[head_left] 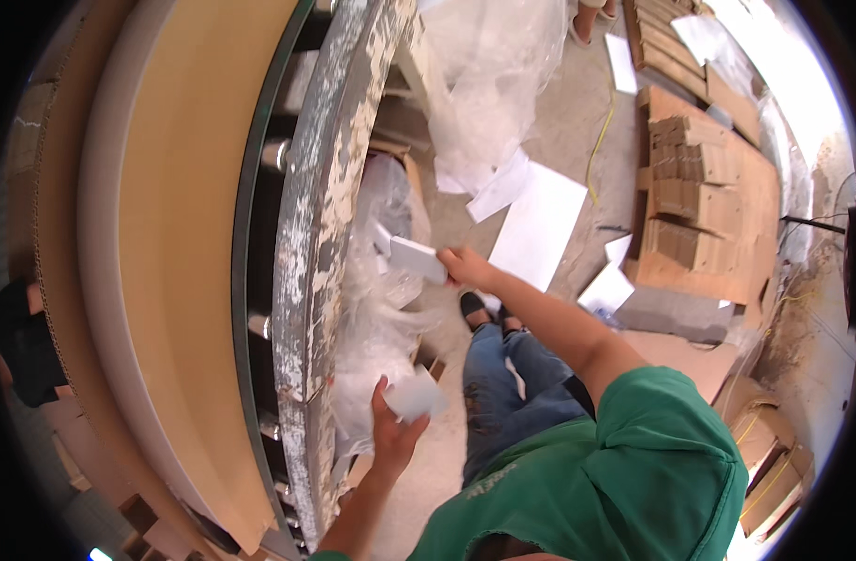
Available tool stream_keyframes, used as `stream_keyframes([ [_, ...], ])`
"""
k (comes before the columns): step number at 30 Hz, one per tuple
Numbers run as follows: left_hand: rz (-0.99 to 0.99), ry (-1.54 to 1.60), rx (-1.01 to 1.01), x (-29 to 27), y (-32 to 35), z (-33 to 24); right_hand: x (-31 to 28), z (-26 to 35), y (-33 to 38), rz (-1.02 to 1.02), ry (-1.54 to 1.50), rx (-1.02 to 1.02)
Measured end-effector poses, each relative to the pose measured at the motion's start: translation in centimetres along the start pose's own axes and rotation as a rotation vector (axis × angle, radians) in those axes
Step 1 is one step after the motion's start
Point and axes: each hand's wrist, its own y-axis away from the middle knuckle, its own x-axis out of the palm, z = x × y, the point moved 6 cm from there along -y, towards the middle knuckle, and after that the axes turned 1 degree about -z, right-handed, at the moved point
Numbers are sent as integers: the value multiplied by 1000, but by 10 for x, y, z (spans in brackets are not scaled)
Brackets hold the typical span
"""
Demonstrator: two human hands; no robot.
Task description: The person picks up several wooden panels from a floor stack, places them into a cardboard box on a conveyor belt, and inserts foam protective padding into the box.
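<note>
My right hand [467, 266] is stretched down and forward, gripping a flat white rectangular piece [417, 258] by one end, just above a cardboard box stuffed with clear plastic wrap [383, 318]. My left hand [395, 432] is closer to me, closed on a second small white piece [415, 396] next to the worn, paint-flaked edge of the work table [320, 252]. Below both hands I see my jeans [503, 383] and dark shoes on the concrete floor.
A long tan board [180, 234] lies along the table at left. Clear plastic sheeting [493, 75] is heaped ahead, with white sheets [538, 224] on the floor. Stacks of cardboard pieces [699, 196] sit on flattened cardboard at right. More boxes [769, 458] stand at lower right.
</note>
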Motion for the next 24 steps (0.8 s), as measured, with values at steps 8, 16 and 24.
stream_keyframes([
  [8,-91,424,-38,125,-129,-57,-58,36,108,589,-244,43],
  [16,-50,158,-210,190,-219,-95,-383,-18,-230,-530,-614,-107],
  [24,199,348,-347,343,-362,-125,-397,167,-183,669,-1395,-270],
])
